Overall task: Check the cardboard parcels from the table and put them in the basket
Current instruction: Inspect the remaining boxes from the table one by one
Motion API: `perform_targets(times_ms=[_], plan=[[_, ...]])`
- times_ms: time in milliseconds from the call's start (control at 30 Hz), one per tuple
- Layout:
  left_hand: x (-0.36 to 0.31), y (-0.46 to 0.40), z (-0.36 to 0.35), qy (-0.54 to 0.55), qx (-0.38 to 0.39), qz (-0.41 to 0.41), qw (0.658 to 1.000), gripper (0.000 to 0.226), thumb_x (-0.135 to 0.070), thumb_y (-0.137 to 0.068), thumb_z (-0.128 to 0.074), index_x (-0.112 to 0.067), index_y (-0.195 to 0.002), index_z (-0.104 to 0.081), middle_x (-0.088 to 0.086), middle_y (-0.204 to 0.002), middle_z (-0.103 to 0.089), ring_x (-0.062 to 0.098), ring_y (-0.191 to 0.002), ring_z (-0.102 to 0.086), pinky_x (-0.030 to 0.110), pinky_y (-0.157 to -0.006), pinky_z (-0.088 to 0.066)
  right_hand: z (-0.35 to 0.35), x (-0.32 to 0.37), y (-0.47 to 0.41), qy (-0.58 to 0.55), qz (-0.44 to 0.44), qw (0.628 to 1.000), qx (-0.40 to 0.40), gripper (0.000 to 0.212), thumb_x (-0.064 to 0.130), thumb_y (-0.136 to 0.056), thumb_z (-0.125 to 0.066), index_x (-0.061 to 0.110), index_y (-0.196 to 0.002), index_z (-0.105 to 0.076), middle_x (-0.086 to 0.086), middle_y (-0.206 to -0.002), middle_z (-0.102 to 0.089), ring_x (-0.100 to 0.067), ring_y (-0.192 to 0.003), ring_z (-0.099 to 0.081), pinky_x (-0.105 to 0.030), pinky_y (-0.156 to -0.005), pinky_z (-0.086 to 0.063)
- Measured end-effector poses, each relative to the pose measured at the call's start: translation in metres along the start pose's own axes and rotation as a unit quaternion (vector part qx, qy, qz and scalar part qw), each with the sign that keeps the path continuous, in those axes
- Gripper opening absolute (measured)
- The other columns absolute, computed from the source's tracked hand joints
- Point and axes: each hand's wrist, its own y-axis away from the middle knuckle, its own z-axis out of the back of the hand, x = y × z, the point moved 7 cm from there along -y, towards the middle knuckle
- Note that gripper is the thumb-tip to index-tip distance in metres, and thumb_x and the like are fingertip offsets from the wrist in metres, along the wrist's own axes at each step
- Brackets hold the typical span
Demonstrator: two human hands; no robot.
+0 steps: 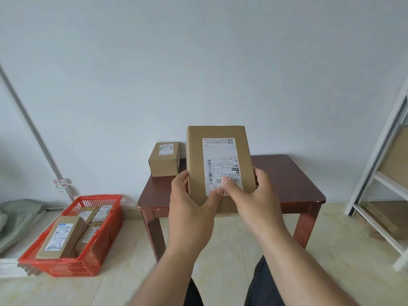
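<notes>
A flat cardboard parcel (217, 149) with a white shipping label facing me is held upright above the dark wooden table (293, 184). My left hand (189, 199) grips its lower left edge, thumb on the label. My right hand (254, 195) grips its lower right edge, thumb across the barcode. A smaller cardboard parcel (164, 161) stands on the table's far left corner. On the floor to the left, a red plastic basket (106, 246) holds several labelled parcels.
A white metal shelf rack (375, 173) with cardboard stands at the right. Grey-green bags (15, 219) lie on the floor left of the basket. A wall socket (60, 191) sits low on the wall. My dark-trousered knees show at the bottom.
</notes>
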Motion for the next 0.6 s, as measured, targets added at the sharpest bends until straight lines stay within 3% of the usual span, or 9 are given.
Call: perform_targets(times_ms=[100,167,300,400,500,600], plan=[[0.005,-0.009,0.001,-0.033,-0.016,-0.004,0.999,0.094,-0.074,-0.07,-0.077,-0.038,-0.15,-0.043,-0.017,-0.138,-0.06,0.008,-0.131,-0.058,0.041,-0.107,-0.053,-0.007,-0.004,-0.004,0.017,0.018,1.0,0.012,0.051,0.07,-0.076,-0.074,0.048,-0.12,-0.063,0.018,-0.121,-0.069,-0.001,-0.11,-0.068,-0.038,-0.093,-0.059],[0.01,-0.017,0.004,-0.045,-0.031,0.003,0.999,0.09,-0.079,-0.068,-0.072,-0.036,-0.144,-0.052,-0.011,-0.134,-0.062,0.009,-0.124,-0.062,0.042,-0.103,-0.056,-0.013,-0.008,-0.003,0.023,0.024,0.999,0.019,0.054,0.069,-0.078,-0.077,0.047,-0.126,-0.062,0.019,-0.124,-0.066,-0.001,-0.109,-0.067,-0.038,-0.092,-0.06],[0.016,-0.024,0.005,-0.044,-0.04,0.017,0.998,0.071,-0.071,-0.075,-0.076,-0.038,-0.136,-0.058,-0.012,-0.126,-0.061,0.007,-0.115,-0.064,0.04,-0.097,-0.058,-0.016,-0.012,-0.008,0.041,0.021,0.999,0.028,0.059,0.066,-0.08,-0.081,0.043,-0.13,-0.058,0.017,-0.123,-0.065,0.0,-0.105,-0.067,-0.035,-0.088,-0.06],[0.02,-0.022,0.001,-0.045,-0.032,0.028,0.998,0.073,-0.062,-0.078,-0.081,-0.036,-0.14,-0.053,-0.015,-0.129,-0.056,0.004,-0.118,-0.06,0.037,-0.099,-0.057,-0.011,-0.013,-0.02,0.031,-0.009,0.999,0.022,0.047,0.058,-0.083,-0.081,0.038,-0.118,-0.057,0.018,-0.11,-0.072,-0.004,-0.097,-0.071,-0.038,-0.085,-0.061],[0.022,-0.024,-0.002,-0.048,-0.029,0.032,0.998,0.066,-0.056,-0.078,-0.085,-0.037,-0.132,-0.052,-0.019,-0.125,-0.061,0.002,-0.12,-0.061,0.032,-0.096,-0.056,-0.011,-0.014,-0.028,0.037,-0.018,0.999,0.02,0.046,0.06,-0.082,-0.081,0.035,-0.11,-0.055,0.019,-0.1,-0.073,-0.005,-0.09,-0.072,-0.042,-0.083,-0.062],[0.024,-0.03,-0.003,-0.031,-0.029,0.052,0.998,0.06,-0.051,-0.078,-0.088,-0.033,-0.123,-0.052,-0.02,-0.11,-0.07,-0.012,-0.096,-0.067,0.025,-0.083,-0.058,-0.013,-0.017,-0.027,0.045,-0.011,0.999,0.019,0.048,0.062,-0.082,-0.081,0.033,-0.109,-0.053,0.017,-0.099,-0.073,-0.004,-0.089,-0.072,-0.039,-0.079,-0.062]])
